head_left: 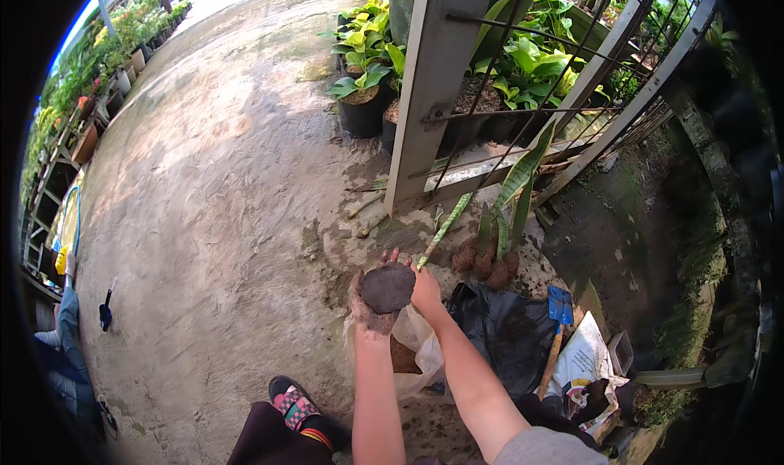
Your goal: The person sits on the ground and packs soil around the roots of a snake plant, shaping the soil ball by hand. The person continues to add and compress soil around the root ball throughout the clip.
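Observation:
My left hand (pixel 372 318), smeared with soil, cups a dark round lump (pixel 388 288) with a flat face. I cannot tell whether it is packed soil or the base of a small pot. Against the lump's right edge, my right hand (pixel 427 292) grips the lower end of a mottled snake plant leaf (pixel 446 229), which slants up and away. Below both hands sits a translucent plastic bag (pixel 422 336) with brown soil (pixel 402 358) inside, partly hidden by my forearms. Several snake plants with root balls (pixel 490 264) lean against the metal gate just beyond.
A metal gate (pixel 429 85) stands ahead, with potted leafy plants (pixel 364 97) behind and beside it. To my right lie a black plastic sheet or bag (pixel 505 321), a blue-bladed hand trowel (pixel 560 306) and a printed white sack (pixel 579 358). Another person's leg (pixel 69 318) shows at far left.

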